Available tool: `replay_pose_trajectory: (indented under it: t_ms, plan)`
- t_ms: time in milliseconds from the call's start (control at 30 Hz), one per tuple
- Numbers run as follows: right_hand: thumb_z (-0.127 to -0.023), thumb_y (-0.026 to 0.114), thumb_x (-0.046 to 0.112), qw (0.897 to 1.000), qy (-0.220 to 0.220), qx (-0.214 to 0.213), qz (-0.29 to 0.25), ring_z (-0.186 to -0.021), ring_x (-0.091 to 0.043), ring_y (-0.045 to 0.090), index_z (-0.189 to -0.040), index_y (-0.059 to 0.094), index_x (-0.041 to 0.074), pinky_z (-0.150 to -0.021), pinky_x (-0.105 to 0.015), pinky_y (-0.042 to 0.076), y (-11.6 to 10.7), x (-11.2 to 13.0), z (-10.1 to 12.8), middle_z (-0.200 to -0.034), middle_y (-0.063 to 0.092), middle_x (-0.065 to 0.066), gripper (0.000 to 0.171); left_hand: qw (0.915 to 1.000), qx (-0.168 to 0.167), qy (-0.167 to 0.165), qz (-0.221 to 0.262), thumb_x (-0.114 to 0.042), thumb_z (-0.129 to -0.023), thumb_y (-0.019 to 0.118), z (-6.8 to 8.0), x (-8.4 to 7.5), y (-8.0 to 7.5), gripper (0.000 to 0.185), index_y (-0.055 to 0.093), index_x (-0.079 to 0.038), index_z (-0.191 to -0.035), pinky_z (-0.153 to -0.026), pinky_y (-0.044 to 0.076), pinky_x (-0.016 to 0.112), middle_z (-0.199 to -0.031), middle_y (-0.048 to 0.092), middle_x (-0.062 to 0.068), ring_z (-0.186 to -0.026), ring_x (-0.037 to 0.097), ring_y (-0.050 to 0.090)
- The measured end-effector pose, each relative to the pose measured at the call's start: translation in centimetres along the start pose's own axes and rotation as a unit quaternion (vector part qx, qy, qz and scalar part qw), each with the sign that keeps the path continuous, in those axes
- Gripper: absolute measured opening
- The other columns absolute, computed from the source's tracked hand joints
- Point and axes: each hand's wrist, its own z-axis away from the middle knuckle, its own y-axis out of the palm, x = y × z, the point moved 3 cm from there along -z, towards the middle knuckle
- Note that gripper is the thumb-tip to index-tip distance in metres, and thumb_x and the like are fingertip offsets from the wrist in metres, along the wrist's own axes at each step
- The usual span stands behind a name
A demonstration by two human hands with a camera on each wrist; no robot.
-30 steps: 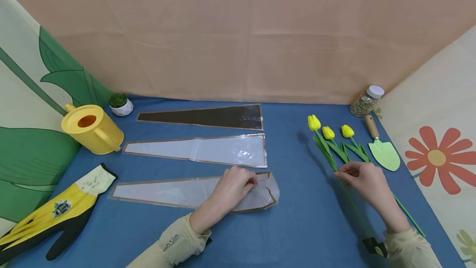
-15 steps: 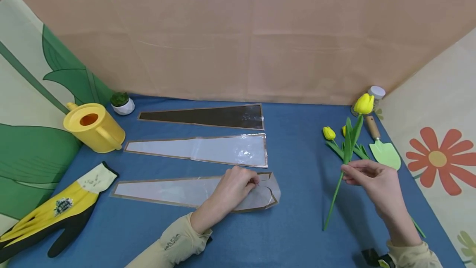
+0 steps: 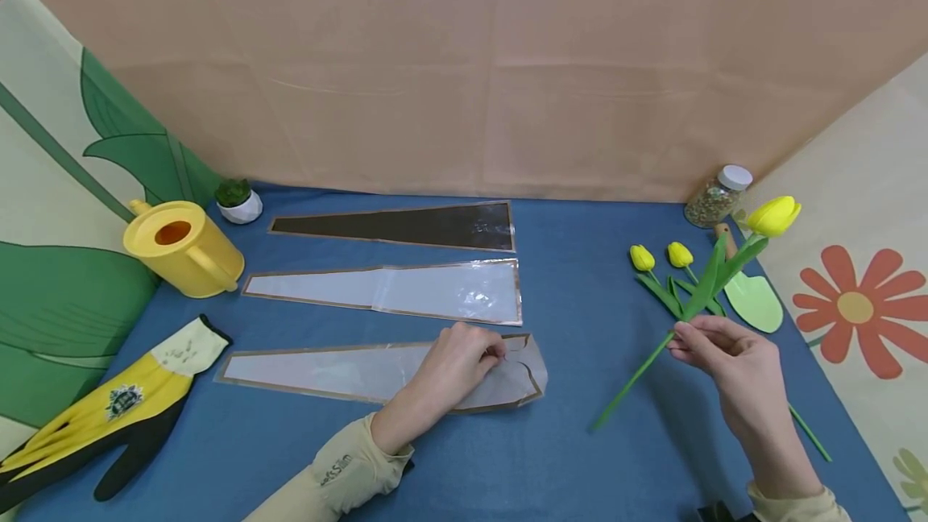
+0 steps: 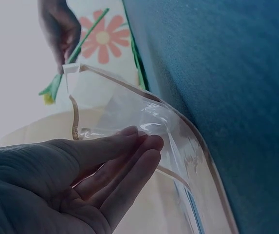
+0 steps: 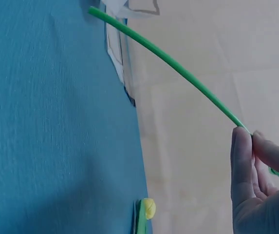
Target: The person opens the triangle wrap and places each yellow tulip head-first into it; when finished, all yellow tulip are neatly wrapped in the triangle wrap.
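Note:
My left hand (image 3: pixel 455 365) pinches the wide end of the nearest clear bouquet sleeve (image 3: pixel 319 371), a tapering sleeve with a brown border. In the left wrist view, the lifted film (image 4: pixel 122 105) stands up around the fingertips, its mouth partly spread. My right hand (image 3: pixel 743 365) pinches a yellow tulip (image 3: pixel 774 216) by its green stem, just below the leaves. The tulip is held above the table, tilted, its bloom up to the right and its stem end (image 5: pixel 98 13) pointing down-left toward the sleeve. Two more tulips (image 3: pixel 641 258) lie behind the right hand.
Behind the near sleeve lie a white sleeve (image 3: pixel 442 290) and a black one (image 3: pixel 406 225). On the left are a yellow watering can (image 3: pixel 184 252), a potted plant (image 3: pixel 238 201) and gloves (image 3: pixel 123 409). A trowel (image 3: pixel 756 302) and a jar (image 3: pixel 714 200) stand at the right.
My right hand has lifted the tulip from beside the others and turned it, so the bloom swung right and the stem end swung left. The left hand keeps its place on the sleeve.

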Motion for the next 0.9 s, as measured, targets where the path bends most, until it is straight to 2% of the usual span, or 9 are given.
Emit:
replay_pose_trajectory:
  t_ms: [233,367,600,733,900]
  plan:
    - [-0.103,0.069,-0.002,0.998,-0.011,0.015,-0.062,-0.082,-0.016,0.079,-0.103,0.072,-0.001,-0.076,-0.029,0.062,0.5,-0.1,0.8,-0.092,0.079,-0.007,0.003,1.0,0.0,-0.003,0.004,0.003,-0.09,0.084,0.0,0.1,0.0,0.009,0.083,-0.006,-0.092,-0.066,0.057,0.026,-0.086,0.078,0.004,-0.074,0.014,0.072]
    - [-0.104,0.068,-0.001,0.997,-0.004,0.006,-0.074,-0.081,-0.016,0.079,-0.102,0.072,0.001,-0.078,-0.029,0.062,0.7,-0.2,1.1,-0.092,0.079,-0.007,0.004,1.0,0.002,-0.004,0.006,0.003,-0.09,0.084,0.0,0.1,-0.1,0.009,0.083,-0.006,-0.092,-0.067,0.058,0.026,-0.086,0.078,0.005,-0.075,0.014,0.072]
    - [-0.104,0.065,-0.005,0.991,-0.004,-0.012,-0.134,-0.083,-0.018,0.079,-0.101,0.071,-0.002,-0.08,-0.031,0.062,1.0,-0.3,1.5,-0.092,0.08,-0.01,0.008,0.9999,0.003,-0.008,0.013,0.003,-0.09,0.085,0.0,0.2,0.0,0.009,0.083,-0.006,-0.092,-0.068,0.058,0.027,-0.087,0.079,0.004,-0.076,0.015,0.073]
    - [-0.104,0.064,-0.007,0.99,0.002,-0.008,-0.143,-0.085,-0.018,0.079,-0.101,0.072,-0.002,-0.081,-0.031,0.062,1.5,-0.7,1.7,-0.093,0.08,-0.011,0.01,0.9998,0.002,-0.01,0.016,0.002,-0.089,0.086,-0.1,0.2,0.0,0.009,0.083,-0.006,-0.092,-0.07,0.059,0.028,-0.088,0.079,0.004,-0.078,0.015,0.074]
    - [-0.104,0.066,-0.005,0.993,0.015,-0.003,-0.119,-0.087,-0.017,0.079,-0.105,0.071,0.0,-0.083,-0.03,0.061,2.4,-1.3,2.0,-0.095,0.08,-0.01,0.007,0.9998,0.0,-0.008,0.02,0.001,-0.088,0.086,-0.1,0.1,0.0,0.009,0.083,-0.007,-0.091,-0.069,0.059,0.028,-0.086,0.079,0.004,-0.078,0.015,0.075]
